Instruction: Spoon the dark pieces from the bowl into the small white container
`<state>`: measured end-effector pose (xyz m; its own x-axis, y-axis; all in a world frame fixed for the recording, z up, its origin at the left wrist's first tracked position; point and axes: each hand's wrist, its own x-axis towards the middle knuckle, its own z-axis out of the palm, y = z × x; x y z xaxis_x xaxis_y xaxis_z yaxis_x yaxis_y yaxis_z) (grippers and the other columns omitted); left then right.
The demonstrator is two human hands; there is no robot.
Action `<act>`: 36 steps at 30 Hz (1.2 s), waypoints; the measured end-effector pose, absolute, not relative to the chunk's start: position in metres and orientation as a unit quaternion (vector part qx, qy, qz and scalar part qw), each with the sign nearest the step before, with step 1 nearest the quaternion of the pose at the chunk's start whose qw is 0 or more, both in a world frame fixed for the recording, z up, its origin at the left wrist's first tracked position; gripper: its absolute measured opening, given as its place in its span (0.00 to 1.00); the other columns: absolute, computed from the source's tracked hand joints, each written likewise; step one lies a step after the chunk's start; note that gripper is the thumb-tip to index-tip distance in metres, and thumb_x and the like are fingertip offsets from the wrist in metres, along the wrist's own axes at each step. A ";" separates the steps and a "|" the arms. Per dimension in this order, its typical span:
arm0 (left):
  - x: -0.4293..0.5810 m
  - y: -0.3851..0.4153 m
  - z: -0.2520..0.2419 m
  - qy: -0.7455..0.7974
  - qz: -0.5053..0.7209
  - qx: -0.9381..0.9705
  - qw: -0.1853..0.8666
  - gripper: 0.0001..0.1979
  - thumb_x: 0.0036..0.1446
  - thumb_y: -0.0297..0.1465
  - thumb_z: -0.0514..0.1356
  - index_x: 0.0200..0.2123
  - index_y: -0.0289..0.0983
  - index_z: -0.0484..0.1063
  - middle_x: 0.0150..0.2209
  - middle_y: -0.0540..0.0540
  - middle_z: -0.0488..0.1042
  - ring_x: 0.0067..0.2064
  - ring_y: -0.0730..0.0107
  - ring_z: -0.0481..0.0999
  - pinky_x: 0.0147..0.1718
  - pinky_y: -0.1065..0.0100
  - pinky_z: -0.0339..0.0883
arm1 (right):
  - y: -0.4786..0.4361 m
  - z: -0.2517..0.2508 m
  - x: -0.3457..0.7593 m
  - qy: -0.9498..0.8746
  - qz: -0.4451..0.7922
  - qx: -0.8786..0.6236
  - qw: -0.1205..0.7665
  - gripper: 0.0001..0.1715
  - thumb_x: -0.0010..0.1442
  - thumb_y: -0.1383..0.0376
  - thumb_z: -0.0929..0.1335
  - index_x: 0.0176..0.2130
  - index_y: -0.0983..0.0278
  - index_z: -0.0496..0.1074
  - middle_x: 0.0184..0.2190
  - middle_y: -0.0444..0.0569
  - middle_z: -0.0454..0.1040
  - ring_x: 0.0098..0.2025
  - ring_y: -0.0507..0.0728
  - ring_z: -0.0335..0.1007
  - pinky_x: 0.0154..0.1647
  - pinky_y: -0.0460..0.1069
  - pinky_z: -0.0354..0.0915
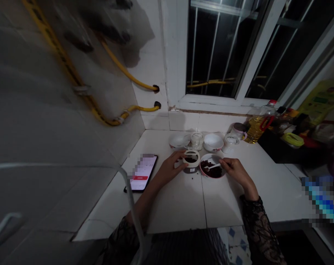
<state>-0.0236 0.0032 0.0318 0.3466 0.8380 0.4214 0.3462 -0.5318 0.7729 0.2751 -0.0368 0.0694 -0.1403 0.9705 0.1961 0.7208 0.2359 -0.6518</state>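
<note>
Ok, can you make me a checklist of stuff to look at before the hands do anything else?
1. Left hand on the small container: ok, thumb and fingers are at its side.
2. Right hand holding the white spoon: ok, pinched by the handle.
3. Spoon's other end inside the bowl: ok, it's at the dark bits.
4. Counter free of spills: not ok, dark specks lie in front of the container.
5. Phone apart from the bowl: ok, it lies off to the left.
6. Exactly how full the container is: cannot tell.
</note>
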 end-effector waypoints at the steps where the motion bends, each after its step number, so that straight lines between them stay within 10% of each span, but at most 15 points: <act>1: -0.024 0.003 0.032 0.386 0.420 0.768 0.291 0.12 0.59 0.40 0.62 0.43 0.41 0.71 0.59 0.40 0.72 0.56 0.54 0.75 0.44 0.59 0.76 | -0.037 0.069 0.273 -0.725 0.216 -0.581 0.301 0.28 0.62 0.45 0.59 0.22 0.61 0.61 0.18 0.41 0.56 0.24 0.51 0.51 0.25 0.46 0.50; 21: -0.024 0.004 0.030 0.388 0.424 0.768 0.284 0.12 0.59 0.39 0.61 0.44 0.40 0.71 0.59 0.40 0.73 0.51 0.58 0.78 0.32 0.67 0.72 | -0.026 0.064 0.287 -0.581 0.365 -0.608 0.399 0.34 0.48 0.34 0.66 0.18 0.59 0.60 0.12 0.37 0.52 0.15 0.47 0.42 0.16 0.47 0.40; 36: -0.024 0.004 0.031 0.380 0.421 0.776 0.277 0.11 0.60 0.39 0.61 0.44 0.40 0.72 0.58 0.41 0.73 0.55 0.56 0.76 0.44 0.59 0.76 | -0.021 0.058 0.289 -0.565 0.373 -0.618 0.400 0.32 0.48 0.36 0.67 0.18 0.59 0.60 0.12 0.36 0.51 0.15 0.47 0.41 0.16 0.46 0.39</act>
<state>-0.0242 0.0039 0.0312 0.3574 0.8219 0.4436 0.3561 -0.5590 0.7488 0.2888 -0.0209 0.0576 0.0826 0.9965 -0.0092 0.4003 -0.0416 -0.9154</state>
